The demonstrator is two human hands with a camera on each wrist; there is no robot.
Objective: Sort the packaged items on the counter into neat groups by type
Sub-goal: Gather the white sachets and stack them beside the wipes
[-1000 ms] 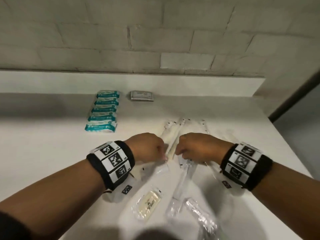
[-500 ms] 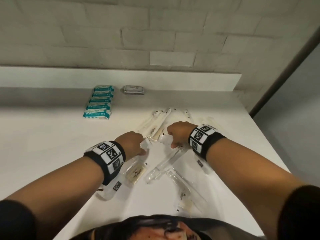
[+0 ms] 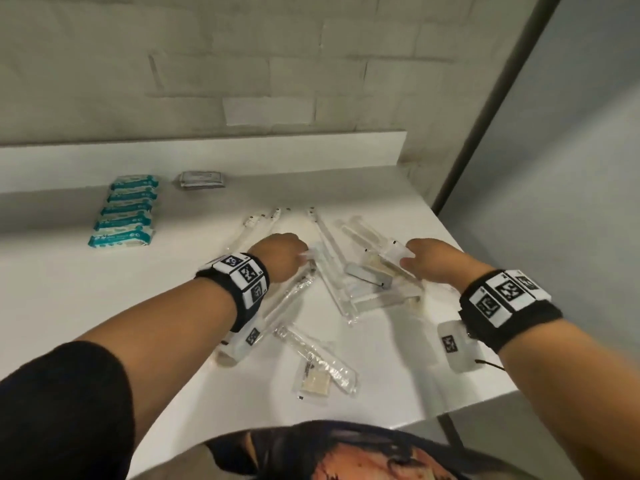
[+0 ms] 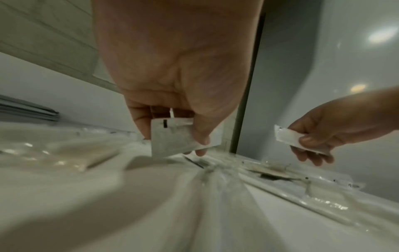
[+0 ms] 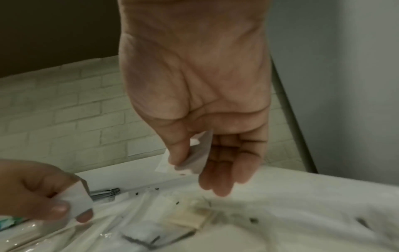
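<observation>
My left hand (image 3: 282,252) pinches the white end tab of one clear sleeve packet (image 4: 172,136) between thumb and curled fingers, low over the bench (image 3: 104,306); my right hand (image 3: 427,259) likewise pinches the white tab of a second clear packet (image 4: 300,141), thumb on top and fingers loosely curled beneath. Between and just in front of both hands lies the unsorted heap of long clear packets (image 3: 332,282), crossing one another, most with their long axes running from near to far and fanning out toward the far side. A small grey sachet (image 3: 369,276) and a beige sachet (image 3: 381,266) rest on the heap, nearer my right hand. A further long packet (image 3: 318,358) and a beige sachet (image 3: 313,384) lie near me, below the left wrist. The finished groups stand far left: a row of teal packs (image 3: 124,211) and, to its right, a grey sachet stack (image 3: 202,180). The left hand is judged nearer to both.
</observation>
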